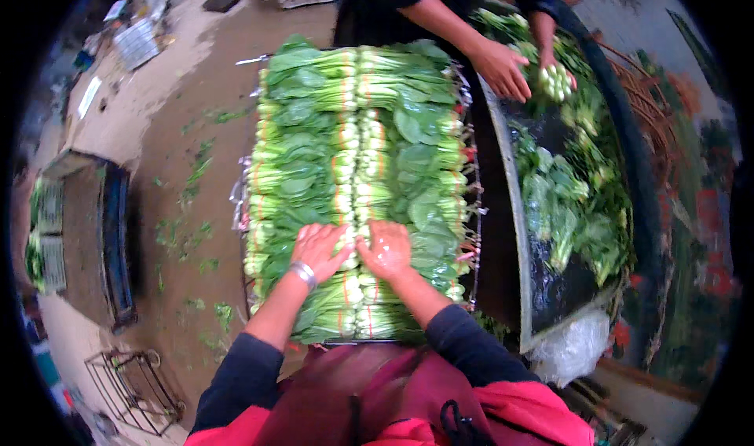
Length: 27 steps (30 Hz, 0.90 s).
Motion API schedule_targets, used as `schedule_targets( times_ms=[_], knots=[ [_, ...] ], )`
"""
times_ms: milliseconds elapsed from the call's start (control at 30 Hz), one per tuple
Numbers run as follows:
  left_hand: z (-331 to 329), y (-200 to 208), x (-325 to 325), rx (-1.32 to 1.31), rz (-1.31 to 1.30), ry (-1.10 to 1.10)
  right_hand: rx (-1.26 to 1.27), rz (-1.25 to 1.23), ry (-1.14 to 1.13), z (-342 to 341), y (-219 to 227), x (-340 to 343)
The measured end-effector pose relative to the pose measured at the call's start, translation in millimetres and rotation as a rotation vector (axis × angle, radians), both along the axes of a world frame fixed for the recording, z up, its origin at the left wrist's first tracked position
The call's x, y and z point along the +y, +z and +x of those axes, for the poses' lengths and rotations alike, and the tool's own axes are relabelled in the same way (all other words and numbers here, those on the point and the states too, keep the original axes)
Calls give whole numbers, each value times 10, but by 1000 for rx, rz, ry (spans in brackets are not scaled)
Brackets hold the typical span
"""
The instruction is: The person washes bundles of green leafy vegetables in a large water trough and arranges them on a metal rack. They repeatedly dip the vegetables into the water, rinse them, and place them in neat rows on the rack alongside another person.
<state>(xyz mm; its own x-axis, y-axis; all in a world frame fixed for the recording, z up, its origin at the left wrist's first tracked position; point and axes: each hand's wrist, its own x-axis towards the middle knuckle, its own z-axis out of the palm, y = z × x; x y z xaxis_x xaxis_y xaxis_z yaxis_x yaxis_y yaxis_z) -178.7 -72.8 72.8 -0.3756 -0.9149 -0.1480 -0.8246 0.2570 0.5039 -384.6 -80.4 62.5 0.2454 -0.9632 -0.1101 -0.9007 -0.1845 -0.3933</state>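
Bunches of leafy greens (294, 183) with pale stalks and thin red bands lie packed in long rows in front of me, stalk ends meeting along the middle. My left hand (320, 249), with a silver bracelet at the wrist, rests flat on the stalk ends left of the middle seam. Just right of that seam, my right hand (386, 249) lies wet on the bunches, fingers stretched forward. Neither hand is wrapped round a bunch. The thumbs come close together over the stalks.
Across from me, a co-worker's hand holds a bunch of greens (556, 82) over a metal-edged trough (514, 210) of water and loose greens. A clear plastic bag (577, 348) sits below it. At left are a cart (118, 245) and a metal rack (133, 387).
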Motion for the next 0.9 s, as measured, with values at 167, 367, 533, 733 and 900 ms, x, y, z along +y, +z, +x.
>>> schedule_targets(
  times_ms=[167, 367, 533, 733, 900],
  knots=[
    [21, 111, 331, -26, -73, 3, -288, -151, -23, 74, -104, 382],
    [-119, -216, 181, -46, -40, -58, -225, 28, -74, -64, -347, 295],
    [-85, -137, 13, -169, -57, -141, -431, -63, 39, -224, -245, 166],
    [-254, 340, -66, -494, -238, -172, -547, -616, -519, -2016, 453, 457],
    [-978, 706, 424, -159, -185, -76, -35, -690, -1342, -4219, -58, 854]
  ],
)
